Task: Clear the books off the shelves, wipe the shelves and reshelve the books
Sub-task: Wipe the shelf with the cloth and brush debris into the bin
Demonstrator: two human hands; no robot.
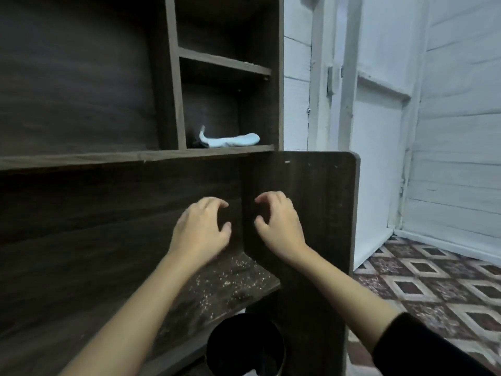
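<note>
- Head view: the left hand (202,229) and the right hand (279,226) are both up in front of the lower shelf (233,280), close together, one on each side of the corner where the back board meets the side panel (311,213).
- Left fingers (217,203) are half-curled, with the thumb apart from them. They grip nothing and hang in the air just short of the back board.
- Right fingers (264,198) match them: a loose claw with the thumb apart and nothing in it. I cannot tell whether the tips brush the panel.
- That cupped shape looks like a reach into the corner, either feeling for something or getting ready to take hold.
- No books show anywhere in this view, so the clearing step looks done for these shelves.
- The lower shelf is speckled with pale grit right under the hands, so it looks not yet wiped.
- The cloth (230,139), white and crumpled, lies on the floor of the small compartment above, near its front edge and well apart from both hands. My guess is it is parked there within reach for wiping.
- A dark round thing (244,346) sits below the shelf edge; what it is, I cannot tell.
- To the right are a white door (376,172) and a patterned floor (433,289).
</note>
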